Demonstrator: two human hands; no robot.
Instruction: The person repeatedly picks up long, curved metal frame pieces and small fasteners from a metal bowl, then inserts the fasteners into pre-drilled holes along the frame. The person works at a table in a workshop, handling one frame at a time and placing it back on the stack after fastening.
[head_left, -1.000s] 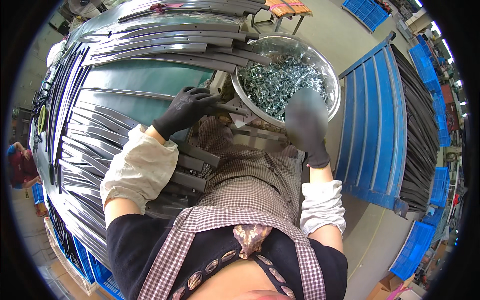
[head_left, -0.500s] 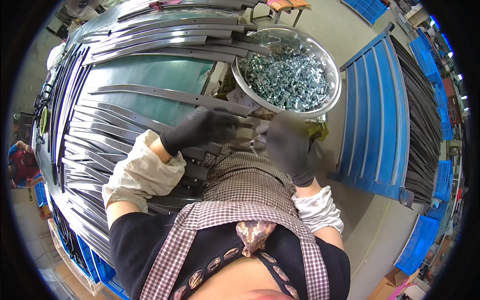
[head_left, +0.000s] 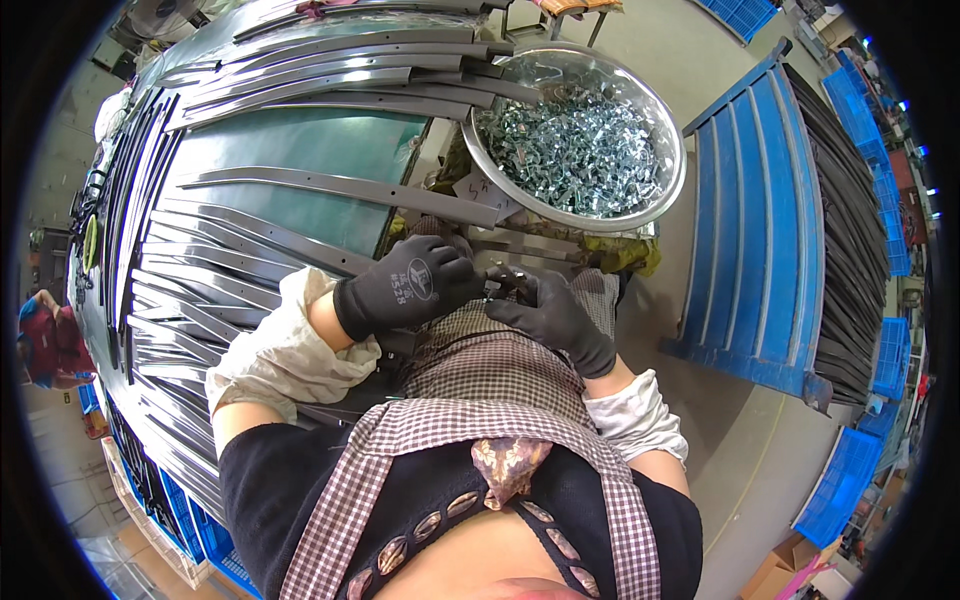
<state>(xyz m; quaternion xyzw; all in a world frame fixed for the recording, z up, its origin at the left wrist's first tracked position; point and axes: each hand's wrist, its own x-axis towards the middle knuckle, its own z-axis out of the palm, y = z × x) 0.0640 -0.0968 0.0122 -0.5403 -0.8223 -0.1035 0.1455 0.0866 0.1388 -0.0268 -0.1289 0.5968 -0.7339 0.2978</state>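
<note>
Both of my hands wear dark grey work gloves and meet in front of my waist, above the checked apron (head_left: 490, 375). My left hand (head_left: 415, 283) is closed round what looks like the end of a dark strip, most of it hidden by the glove. Fingers of my right hand (head_left: 555, 318) pinch a small shiny metal clip (head_left: 491, 291) against that end. Just beyond the hands, a large steel bowl (head_left: 673, 190) holds a heap of similar small metal clips (head_left: 590, 150).
Long dark strips (head_left: 215, 285) cover much of the green-topped table (head_left: 290, 150) on the left; one strip (head_left: 340, 187) juts past its edge near the bowl. A blue metal rack (head_left: 750, 230) with dark strips stands at right. Another person (head_left: 52, 340) is at far left.
My hands have come together and moved slightly nearer to my body. The right hand, blurred before, has turned inward and brought the clip against the strip's end.
</note>
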